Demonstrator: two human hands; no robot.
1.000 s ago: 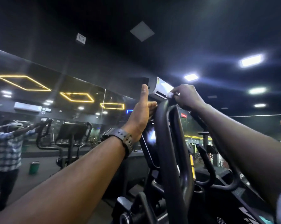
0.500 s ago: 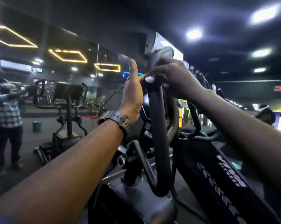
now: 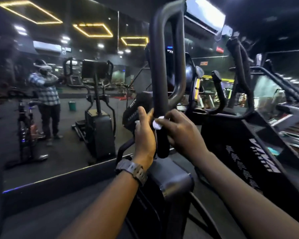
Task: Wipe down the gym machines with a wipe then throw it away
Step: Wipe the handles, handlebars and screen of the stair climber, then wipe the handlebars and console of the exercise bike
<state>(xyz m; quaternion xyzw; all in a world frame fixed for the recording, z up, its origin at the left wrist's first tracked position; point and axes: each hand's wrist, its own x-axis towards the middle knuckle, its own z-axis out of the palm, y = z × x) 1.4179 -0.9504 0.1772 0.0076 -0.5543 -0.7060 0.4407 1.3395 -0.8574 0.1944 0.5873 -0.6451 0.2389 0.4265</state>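
Observation:
A black looped handlebar (image 3: pixel 160 69) of an elliptical machine rises in front of me. My right hand (image 3: pixel 181 133) curls round the lower part of the bar and holds a small white wipe (image 3: pixel 157 123) against it. My left hand (image 3: pixel 144 135), with a grey watch on the wrist, lies along the left side of the same bar, thumb up; its fingers are hidden behind the bar. The bar's lower end sits just below both hands, above the machine's grey housing (image 3: pixel 171 176).
A wall mirror (image 3: pixel 59 83) on the left reflects a person in a checked shirt, another elliptical and a green bucket (image 3: pixel 72 105). A black machine frame with white lettering (image 3: pixel 259 163) stands to the right. More handles (image 3: pixel 238 66) stand behind.
Both hands have slid from the top of the handlebar loop down to its lower end, with the wipe kept against the bar. The view has tilted downward.

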